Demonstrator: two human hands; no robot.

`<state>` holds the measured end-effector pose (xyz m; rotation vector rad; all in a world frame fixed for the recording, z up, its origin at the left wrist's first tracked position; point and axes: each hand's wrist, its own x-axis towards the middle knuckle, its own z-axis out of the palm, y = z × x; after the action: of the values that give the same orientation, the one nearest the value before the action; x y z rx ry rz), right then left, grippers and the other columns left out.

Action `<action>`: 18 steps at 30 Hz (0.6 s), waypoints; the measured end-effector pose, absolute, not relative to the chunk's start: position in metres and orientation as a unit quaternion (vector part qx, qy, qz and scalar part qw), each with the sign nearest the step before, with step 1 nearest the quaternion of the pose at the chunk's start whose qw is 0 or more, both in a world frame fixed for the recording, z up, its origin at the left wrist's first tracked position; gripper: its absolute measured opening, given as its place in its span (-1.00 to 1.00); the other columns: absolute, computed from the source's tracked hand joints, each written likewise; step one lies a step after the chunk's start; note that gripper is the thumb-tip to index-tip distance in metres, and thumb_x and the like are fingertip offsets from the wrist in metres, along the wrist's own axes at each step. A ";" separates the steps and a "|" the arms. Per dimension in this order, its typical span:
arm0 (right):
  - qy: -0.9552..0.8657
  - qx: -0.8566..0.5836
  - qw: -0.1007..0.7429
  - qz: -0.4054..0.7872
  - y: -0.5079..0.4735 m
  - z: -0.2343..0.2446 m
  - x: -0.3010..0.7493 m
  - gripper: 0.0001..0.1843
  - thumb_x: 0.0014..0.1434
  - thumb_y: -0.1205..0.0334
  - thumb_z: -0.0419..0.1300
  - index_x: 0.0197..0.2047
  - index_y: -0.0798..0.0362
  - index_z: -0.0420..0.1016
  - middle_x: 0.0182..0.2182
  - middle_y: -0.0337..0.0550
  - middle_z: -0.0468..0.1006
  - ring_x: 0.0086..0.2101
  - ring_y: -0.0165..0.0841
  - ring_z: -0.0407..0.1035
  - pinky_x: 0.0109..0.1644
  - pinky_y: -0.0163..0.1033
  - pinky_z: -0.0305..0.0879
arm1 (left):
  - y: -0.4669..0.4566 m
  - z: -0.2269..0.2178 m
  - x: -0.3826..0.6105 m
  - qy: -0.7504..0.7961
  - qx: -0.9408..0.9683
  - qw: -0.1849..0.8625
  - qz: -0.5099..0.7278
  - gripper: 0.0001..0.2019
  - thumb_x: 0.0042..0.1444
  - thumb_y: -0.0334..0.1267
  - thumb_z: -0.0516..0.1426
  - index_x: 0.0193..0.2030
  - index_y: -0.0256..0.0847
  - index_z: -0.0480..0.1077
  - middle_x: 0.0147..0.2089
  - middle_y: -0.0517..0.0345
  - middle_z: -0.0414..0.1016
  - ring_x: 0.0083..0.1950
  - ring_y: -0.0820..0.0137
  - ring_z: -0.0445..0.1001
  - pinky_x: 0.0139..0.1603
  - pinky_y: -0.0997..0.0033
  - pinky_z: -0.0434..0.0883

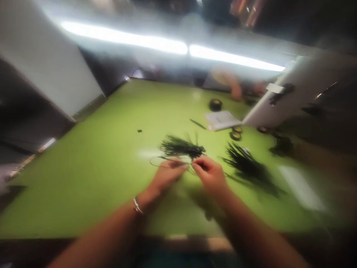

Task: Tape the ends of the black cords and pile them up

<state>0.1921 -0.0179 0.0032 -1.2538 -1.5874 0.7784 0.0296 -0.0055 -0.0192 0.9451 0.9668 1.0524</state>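
Observation:
Both hands meet over the green tabletop, close together with fingertips pinched. A thin dark cord [156, 162] loops out to the left from my left hand [172, 169], which grips it. My right hand [208, 170] is closed on what looks like the same cord, whose short part shows between the two hands. Just beyond the fingers lies a bundle of black looped cords [181, 146]. To the right of my right hand rests a second, larger bundle of black cords [245, 163]. Blur hides the finer detail at the fingertips.
A white booklet [222, 120] and a dark pen [198, 123] lie farther back. Near them are a black tape roll [215, 105] and two smaller rolls [235, 133]. A small black piece [140, 131] sits left. A white panel [279, 93] stands at right; another person's hand [235, 91] shows behind.

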 end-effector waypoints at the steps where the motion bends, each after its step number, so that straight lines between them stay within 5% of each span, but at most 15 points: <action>1: -0.662 -0.500 0.471 0.299 -0.018 0.000 0.190 -0.90 0.15 0.26 0.21 -0.39 0.04 0.51 -0.46 -0.23 0.49 -0.42 -0.41 0.35 -0.34 -0.31 0.29 | -0.006 -0.018 0.030 0.422 0.421 0.654 0.465 -0.84 -0.07 -0.24 0.34 -0.38 -0.26 0.54 -0.47 0.22 0.52 -0.47 0.50 0.37 -0.42 0.51 0.27; 8: -0.760 -0.444 0.421 0.219 -0.012 -0.009 0.192 -0.84 0.20 0.38 0.15 -0.20 0.02 0.54 -0.38 -0.18 0.50 -0.31 -0.35 0.38 -0.20 -0.24 0.31 | -0.004 -0.023 0.036 0.472 0.505 0.559 0.459 -0.76 -0.08 -0.35 0.28 -0.19 -0.27 0.55 -0.20 0.03 0.63 -0.14 0.27 0.55 -0.03 0.31 0.43; 13: -0.790 -0.468 0.307 0.250 -0.014 -0.006 0.200 -0.81 0.20 0.40 0.15 -0.43 0.05 0.48 -0.44 -0.20 0.46 -0.38 -0.37 0.33 -0.27 -0.25 0.27 | -0.007 -0.026 0.036 0.473 0.635 0.433 0.432 -0.65 -0.06 -0.41 0.23 -0.07 -0.23 0.52 -0.13 0.02 0.59 -0.12 0.27 0.53 -0.01 0.28 0.43; 18: -0.762 -0.488 0.348 0.245 -0.015 -0.006 0.202 -0.82 0.24 0.35 0.12 -0.38 0.04 0.48 -0.46 -0.22 0.45 -0.39 -0.38 0.32 -0.28 -0.28 0.24 | -0.009 -0.017 0.033 0.414 0.700 0.403 0.419 -0.74 0.04 -0.38 0.20 -0.09 -0.19 0.54 -0.14 0.06 0.58 -0.11 0.31 0.52 -0.02 0.35 0.43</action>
<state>0.2024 -0.0155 -0.0061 -1.2644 -1.9756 0.6351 0.0329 -0.0094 -0.0172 1.7682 1.0464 1.0580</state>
